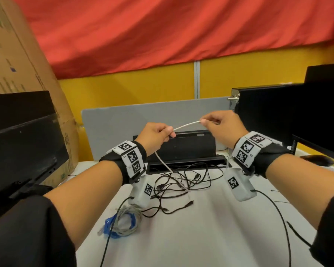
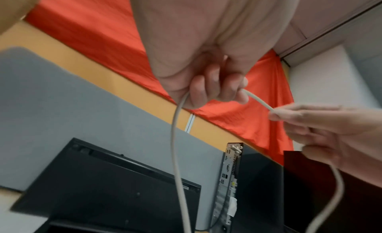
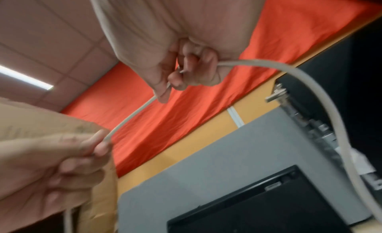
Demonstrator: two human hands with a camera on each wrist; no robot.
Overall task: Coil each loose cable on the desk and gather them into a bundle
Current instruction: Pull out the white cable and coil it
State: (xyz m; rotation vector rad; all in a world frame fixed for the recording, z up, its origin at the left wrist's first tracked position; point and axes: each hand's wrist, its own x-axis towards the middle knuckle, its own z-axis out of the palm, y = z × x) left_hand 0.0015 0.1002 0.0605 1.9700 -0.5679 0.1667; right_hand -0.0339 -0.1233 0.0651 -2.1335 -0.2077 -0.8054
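Not much to actually read here: the square black-and-white coded tags on the white wrist bands [image 1: 131, 158] and on the white camera blocks hanging under the wrists [image 1: 237, 186] are just patterns, and the tiny characters printed beside them are too small to make out. The tall brown cardboard box [image 1: 17, 64] leaning at the far left has rows of dark print and a small blue mark on its side, but it's all too blurred to read. The black flat unit [image 1: 181, 145] at the far middle of the desk has a small pale label strip on its top edge, also unreadable.
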